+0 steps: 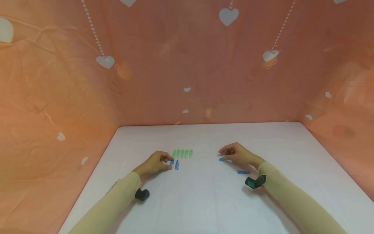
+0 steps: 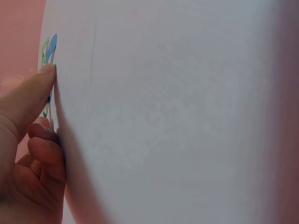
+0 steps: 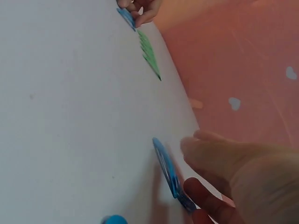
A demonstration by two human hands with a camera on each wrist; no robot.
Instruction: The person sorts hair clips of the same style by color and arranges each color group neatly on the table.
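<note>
A blue clip (image 1: pixel 171 163) sits at the near side of the desk's (image 1: pixel 187 201) green row, pinched between the thumb and a finger of the left hand (image 1: pixel 156 162). Just beside it at three o'clock lies a second blue clip (image 1: pixel 177 164); between one and two o'clock, five green clips (image 1: pixel 182 153) lie side by side. Well apart at three o'clock, another blue clip (image 3: pixel 164 168) is by the right hand (image 1: pixel 239 154): the forefinger and thumb are apart, and I cannot tell whether any fingers grip it. A darker blue piece overlaps its end, perhaps another clip. Near it, at four o'clock, lies a loose blue clip (image 1: pixel 243 172).

The green row looks done; the blue row seems part-way, one clip not yet released and at least two outside it. Beyond, at twelve o'clock, hangs an orange cloth (image 1: pixel 163 71).
</note>
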